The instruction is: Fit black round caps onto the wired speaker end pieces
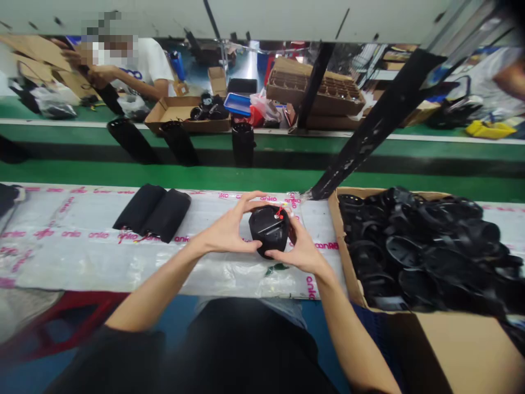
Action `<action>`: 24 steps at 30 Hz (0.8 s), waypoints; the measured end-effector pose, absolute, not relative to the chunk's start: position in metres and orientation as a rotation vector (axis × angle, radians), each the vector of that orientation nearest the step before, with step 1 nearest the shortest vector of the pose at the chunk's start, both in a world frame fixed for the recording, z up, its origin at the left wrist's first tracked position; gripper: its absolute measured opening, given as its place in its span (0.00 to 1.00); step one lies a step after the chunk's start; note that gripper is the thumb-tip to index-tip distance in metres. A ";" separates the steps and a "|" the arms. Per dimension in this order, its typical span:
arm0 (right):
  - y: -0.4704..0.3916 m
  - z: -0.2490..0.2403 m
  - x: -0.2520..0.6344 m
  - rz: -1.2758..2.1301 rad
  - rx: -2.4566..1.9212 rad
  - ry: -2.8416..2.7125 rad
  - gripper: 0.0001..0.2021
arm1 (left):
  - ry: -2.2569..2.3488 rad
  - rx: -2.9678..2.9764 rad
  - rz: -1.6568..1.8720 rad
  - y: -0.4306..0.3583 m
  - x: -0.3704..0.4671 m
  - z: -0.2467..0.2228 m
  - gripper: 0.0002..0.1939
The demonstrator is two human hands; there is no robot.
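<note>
Between my two hands is a rounded black part (268, 232) with short red wires at its top right, held just over the plastic-covered table (90, 262). My left hand (235, 227) grips its left side, thumb at the lower edge and fingers round the back. On the right side, my right hand (301, 246) holds the same part, its thumb near the front edge. Two black padded pieces (153, 212) lie side by side on the left, with thin red wires at their lower ends.
A cardboard box (344, 251) full of black parts (430, 246) stands at the right. A slanted black post (369, 126) rises behind the table. Beyond the green conveyor (205, 176), a person in a white shirt (153, 63) works near an open box (172, 112).
</note>
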State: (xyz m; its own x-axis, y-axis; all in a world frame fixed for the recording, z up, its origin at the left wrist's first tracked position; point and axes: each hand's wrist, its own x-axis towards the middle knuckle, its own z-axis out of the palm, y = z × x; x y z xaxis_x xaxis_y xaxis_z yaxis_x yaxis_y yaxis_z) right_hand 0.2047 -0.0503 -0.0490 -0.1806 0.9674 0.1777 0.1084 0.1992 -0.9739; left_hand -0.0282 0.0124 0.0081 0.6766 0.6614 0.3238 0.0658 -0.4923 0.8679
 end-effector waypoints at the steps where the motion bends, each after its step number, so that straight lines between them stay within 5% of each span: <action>1: -0.056 -0.061 0.204 1.106 -1.091 -1.412 0.52 | 0.552 1.896 0.880 0.009 -0.020 -0.012 0.53; 8: -0.096 -0.105 0.195 1.004 -1.126 -1.189 0.47 | 0.693 1.740 1.121 -0.038 0.027 -0.095 0.49; 24: -0.112 -0.093 0.147 0.711 -1.257 -0.976 0.30 | 0.894 1.590 1.478 -0.071 0.063 -0.104 0.35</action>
State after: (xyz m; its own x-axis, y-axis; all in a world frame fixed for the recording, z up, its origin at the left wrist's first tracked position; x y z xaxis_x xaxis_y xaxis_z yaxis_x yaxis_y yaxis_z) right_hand 0.1472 -0.1122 -0.0931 0.4375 0.8750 0.2074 0.0713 0.1962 -0.9780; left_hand 0.0630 -0.0714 -0.1044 0.0793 0.8878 0.4534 -0.0100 -0.4541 0.8909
